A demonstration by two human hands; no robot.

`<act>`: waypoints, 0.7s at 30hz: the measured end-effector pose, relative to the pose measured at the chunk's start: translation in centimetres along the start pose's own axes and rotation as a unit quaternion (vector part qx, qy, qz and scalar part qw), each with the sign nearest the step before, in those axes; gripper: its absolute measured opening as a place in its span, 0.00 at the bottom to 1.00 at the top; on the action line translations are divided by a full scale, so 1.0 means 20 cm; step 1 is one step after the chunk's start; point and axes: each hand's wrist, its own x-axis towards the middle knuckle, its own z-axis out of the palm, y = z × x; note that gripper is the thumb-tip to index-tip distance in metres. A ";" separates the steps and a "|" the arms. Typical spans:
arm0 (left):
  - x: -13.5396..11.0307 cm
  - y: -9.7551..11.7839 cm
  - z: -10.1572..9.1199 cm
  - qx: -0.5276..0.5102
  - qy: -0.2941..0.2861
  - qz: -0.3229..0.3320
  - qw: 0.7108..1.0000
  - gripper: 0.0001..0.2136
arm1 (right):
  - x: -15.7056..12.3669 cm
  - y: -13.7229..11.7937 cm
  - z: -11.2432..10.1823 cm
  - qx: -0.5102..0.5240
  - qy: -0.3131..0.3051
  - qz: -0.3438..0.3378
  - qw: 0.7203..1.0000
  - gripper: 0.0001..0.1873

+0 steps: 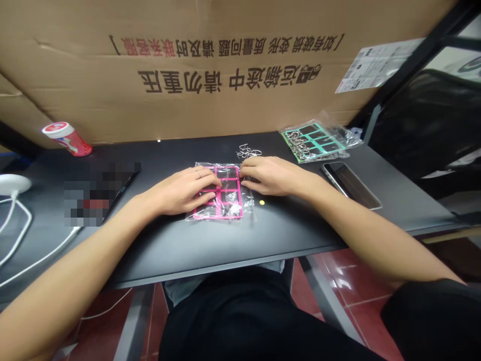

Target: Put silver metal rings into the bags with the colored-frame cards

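Observation:
A flat pink-framed grid (228, 191) with dark panels lies inside a clear plastic bag (248, 206) on the dark table. Across its left half rests my left hand (182, 190), fingers stretched out and a ring on one of them. My right hand (272, 175) has its fingers bent together at the bag's upper right edge, seemingly pinching it; the fingertips are partly hidden. Just beyond the right hand is a small heap of silvery metal rings or wire pieces (248, 151). A small yellow disc (262, 202) lies right of the bag.
At the back right lies a plastic bag with a teal-framed grid (326, 142) and metal rings. A phone (351, 185) is nearer. Leftward are a pink bottle (68, 139), a blurred-out dark device (112, 195) and white cables (26, 230). A cardboard sheet (225, 113) stands behind.

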 end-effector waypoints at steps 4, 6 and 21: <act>0.00 0.00 0.00 -0.002 0.004 0.000 1.000 0.14 | 0.00 0.00 0.00 0.007 0.000 -0.002 1.000 0.13; 0.00 0.00 0.00 0.000 0.004 0.001 1.000 0.14 | 0.00 0.00 0.00 0.011 0.001 -0.001 1.000 0.13; 0.00 0.00 0.00 0.004 0.003 0.002 1.000 0.14 | 0.00 0.00 0.00 0.013 -0.007 0.001 1.000 0.13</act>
